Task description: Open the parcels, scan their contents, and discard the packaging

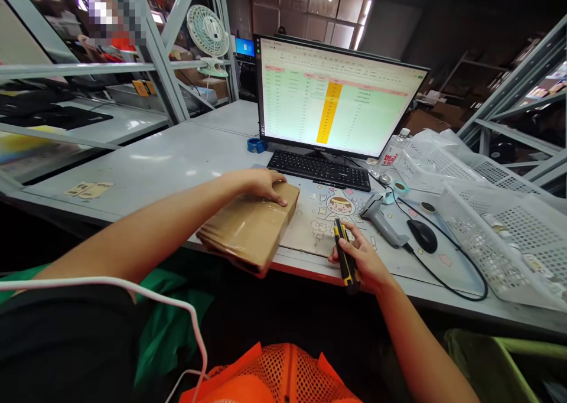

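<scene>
At the table edge (305,273), the right hand (364,256) grasps a yellow-black cutter (347,265), tip pointing forward, slightly left. The cardboard box (245,228) overhangs this edge, its long axis going forward and rightward; the left hand (264,184) holds its far end.

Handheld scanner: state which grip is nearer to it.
Right. The right grip, holding a utility knife, is close on the scanner's left; the left grip is farther left, on the cardboard box.
</scene>
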